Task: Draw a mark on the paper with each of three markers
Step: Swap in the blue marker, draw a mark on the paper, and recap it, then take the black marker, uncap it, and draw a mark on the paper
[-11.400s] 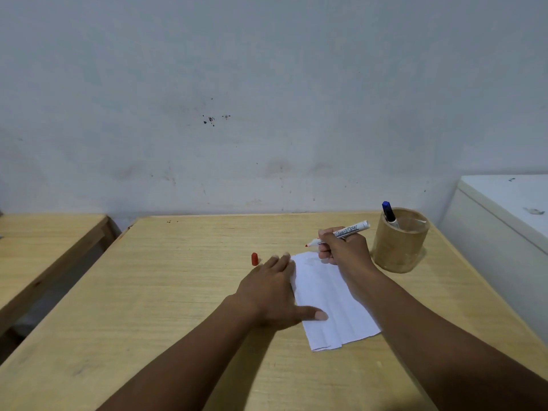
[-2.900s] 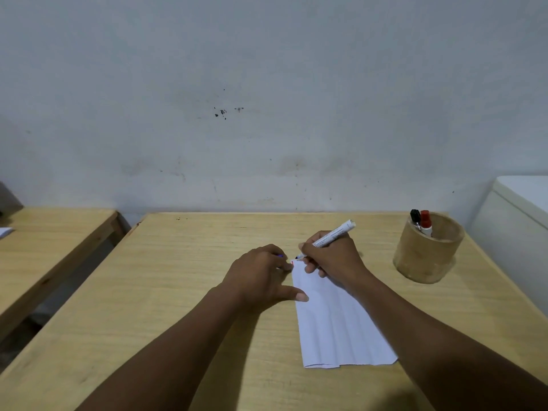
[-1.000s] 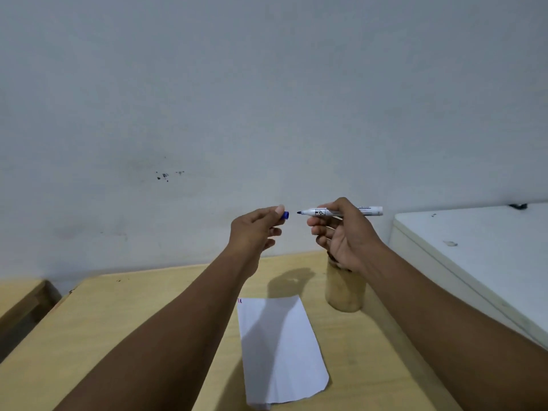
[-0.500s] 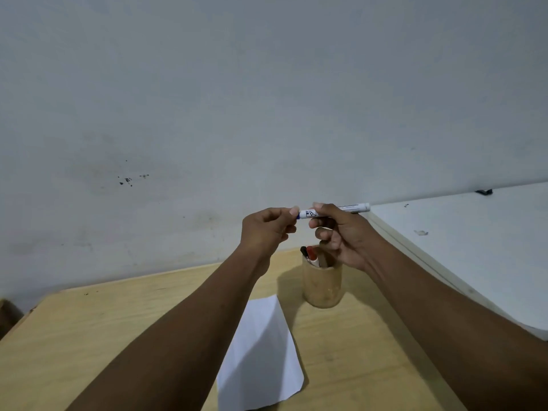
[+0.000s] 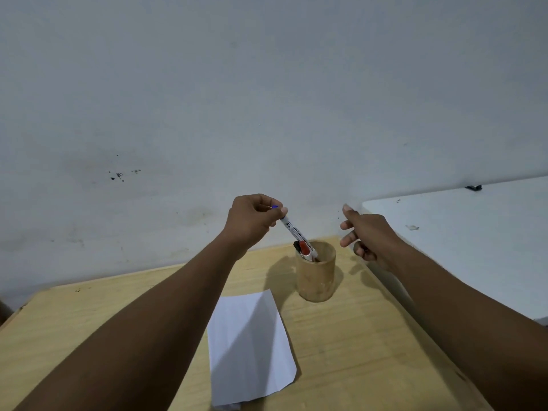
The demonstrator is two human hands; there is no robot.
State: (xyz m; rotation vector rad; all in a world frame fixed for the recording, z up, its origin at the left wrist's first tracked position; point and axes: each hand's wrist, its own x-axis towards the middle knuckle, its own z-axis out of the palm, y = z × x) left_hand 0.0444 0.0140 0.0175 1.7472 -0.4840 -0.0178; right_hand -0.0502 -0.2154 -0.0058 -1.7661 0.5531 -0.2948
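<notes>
Over the holder (image 5: 316, 274), left hand (image 5: 252, 222) pinches blue marker (image 5: 296, 232).

black print on marker (image 5: 296, 235) barrel, too small to read

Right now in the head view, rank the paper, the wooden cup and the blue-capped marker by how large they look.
1. Paper: largest, though nearer the camera.
2. Wooden cup.
3. Blue-capped marker: smallest, a thin barrel held by the left hand, its lower end in the cup.

Single head view, facing forward, tilted slightly down: mostly wall (image 5: 267, 84), near table (image 5: 355, 336) below.
</notes>
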